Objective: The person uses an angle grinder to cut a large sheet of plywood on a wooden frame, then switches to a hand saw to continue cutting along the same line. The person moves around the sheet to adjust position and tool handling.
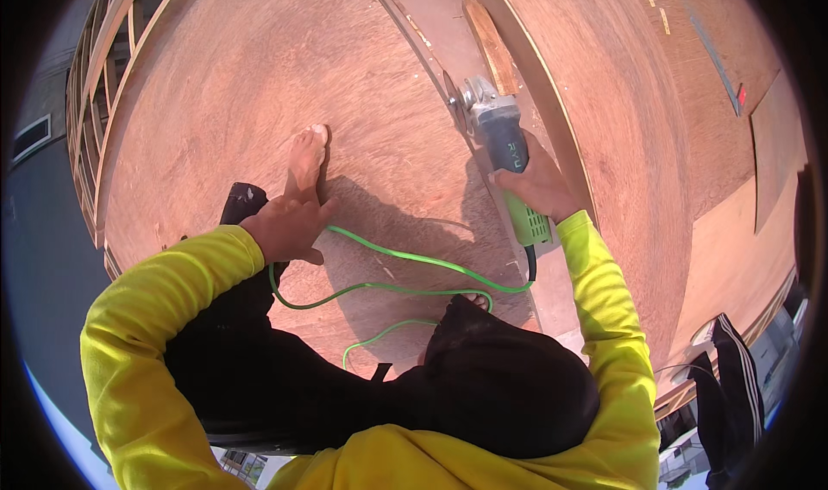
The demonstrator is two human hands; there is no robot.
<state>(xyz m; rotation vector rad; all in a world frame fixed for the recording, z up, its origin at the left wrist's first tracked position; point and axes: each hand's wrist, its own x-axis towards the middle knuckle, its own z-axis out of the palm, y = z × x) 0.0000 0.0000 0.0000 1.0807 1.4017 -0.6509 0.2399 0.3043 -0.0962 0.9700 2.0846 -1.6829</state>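
My right hand (545,182) is wrapped round the body of an angle grinder (507,145), dark at the front and green at the back. Its disc (452,95) stands edge-on at the rim of a plywood sheet (379,76); I cannot tell whether it touches or spins. A short wooden block (488,43) lies just past the grinder's head. My left hand (289,228) rests at my bent left leg, fingers apart and holding nothing. From the grinder's rear a green power cord (414,256) loops across the plywood, passing close by the left hand.
My bare foot (307,158) stands on the plywood. A raised curved panel edge (552,84) runs along the grinder's right. Farther right lie a metal straightedge (714,54) and loose plywood pieces (770,149). Wooden framing (97,102) borders the left; dark striped cloth (740,373) shows lower right.
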